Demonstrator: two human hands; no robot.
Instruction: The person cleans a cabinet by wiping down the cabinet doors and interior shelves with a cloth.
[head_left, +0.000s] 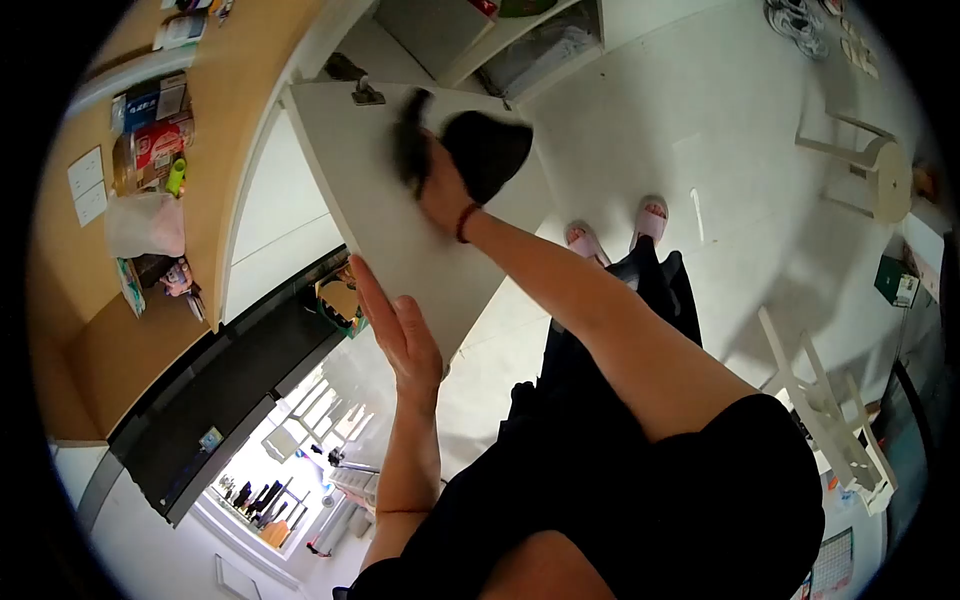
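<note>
Okay so, the right hand [446, 195] was closed around some dark thing [488, 150], which was over the white cabinet door [430, 285], not far from the hinge [368, 93]. The left hand [402, 335] was open, fingers stretched out by the door's edge; it looked like it was touching, but I couldn't tell how firmly. Hands were well apart from each other.

My read: the step in hand was handling the dark thing by the open cabinet [503, 47] while the other hand minded the door. The next move seemed to call for a sure grip and a steady door, plus some care around that hinge.

Annoying bit: the dark thing was badly blurred on one side, so no clue whether it was one piece or two, or what it even was. The right fingers mostly got lost against it. The cabinet ran off the top of the view, and the plastic bag [548, 47] inside was too murky to read.
</note>
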